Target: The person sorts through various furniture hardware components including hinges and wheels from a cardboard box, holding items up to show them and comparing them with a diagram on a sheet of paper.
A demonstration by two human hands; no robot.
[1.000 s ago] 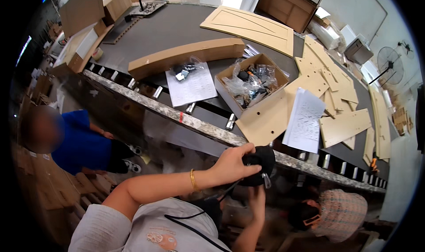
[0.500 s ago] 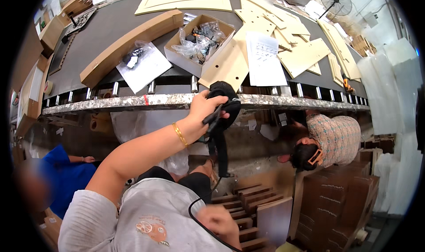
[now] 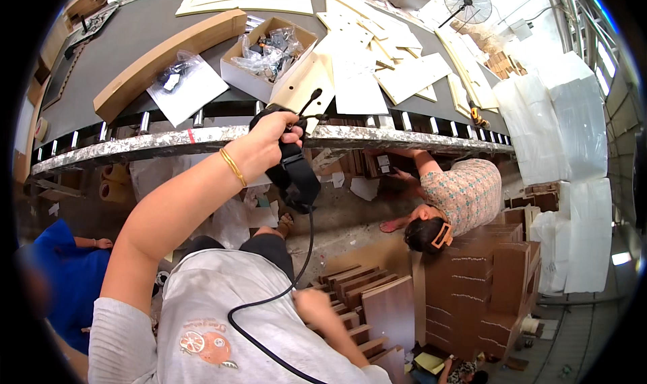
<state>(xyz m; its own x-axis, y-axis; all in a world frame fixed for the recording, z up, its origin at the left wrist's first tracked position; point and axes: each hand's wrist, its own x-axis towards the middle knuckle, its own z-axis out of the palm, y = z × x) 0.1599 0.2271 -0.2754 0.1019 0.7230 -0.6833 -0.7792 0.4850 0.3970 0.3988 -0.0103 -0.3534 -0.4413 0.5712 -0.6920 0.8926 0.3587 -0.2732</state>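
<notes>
My left hand point(image 3: 280, 129), with a gold bangle at the wrist, is closed around a bundle of black strap point(image 3: 296, 176) at the near edge of the workbench. Two short cable ends with small black plugs point(image 3: 315, 95) stick up beyond the fingers. From the strap's lower end a black cable point(image 3: 311, 239) loops down across my grey shirt. Low beside my waist is my right hand point(image 3: 313, 307), close to stacked brown boards point(image 3: 357, 286); its fingers are blurred and I cannot make out their shape.
On the bench point(image 3: 145, 43) lie cream panels point(image 3: 418, 75), a long cardboard piece point(image 3: 168, 59), white paper point(image 3: 185, 91), an open box point(image 3: 246, 74) of bagged parts and a yellow-black tool point(image 3: 478, 117). One person point(image 3: 465, 192) bends at the right; another in blue point(image 3: 60, 276) is at the left.
The view has swung, shifting the bench leftward in the picture. The strap has turned in my left hand, and its plugs now point up. The person at the right now reaches under the bench.
</notes>
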